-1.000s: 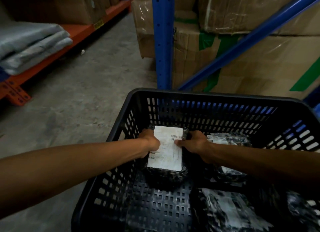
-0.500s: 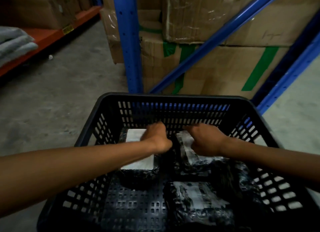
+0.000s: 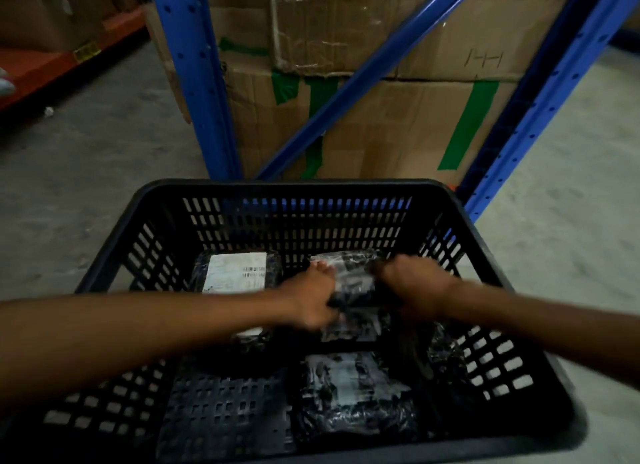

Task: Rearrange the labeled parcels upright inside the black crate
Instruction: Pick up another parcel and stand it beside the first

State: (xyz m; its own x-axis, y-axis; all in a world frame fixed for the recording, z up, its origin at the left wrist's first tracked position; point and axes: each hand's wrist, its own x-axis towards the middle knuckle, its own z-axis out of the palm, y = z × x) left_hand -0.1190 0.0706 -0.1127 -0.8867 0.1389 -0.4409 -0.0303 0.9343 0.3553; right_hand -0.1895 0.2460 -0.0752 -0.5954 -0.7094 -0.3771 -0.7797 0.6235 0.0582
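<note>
1. Both hands are closed around one black-wrapped parcel (image 3: pixel 353 283) in the far middle of the black crate (image 3: pixel 311 190): the left hand (image 3: pixel 313 302) grips its left edge with fingers curled over the top, and the right hand (image 3: pixel 412 287) clamps its right edge.
2. The held parcel is raised and tilted; its wrap is glossy and any label on it is blurred.
3. A second parcel (image 3: pixel 239 273) lies at the far left of the crate floor, its white label facing up with barcode lines visible, the text too small to read.
4. A third parcel (image 3: pixel 349 391) lies flat nearer the camera with a pale, smeared label.
5. Behind the crate, cardboard boxes (image 3: pixel 398 124) carry green tape strips and a faint handwritten mark, between blue rack posts (image 3: pixel 194 65).
</note>
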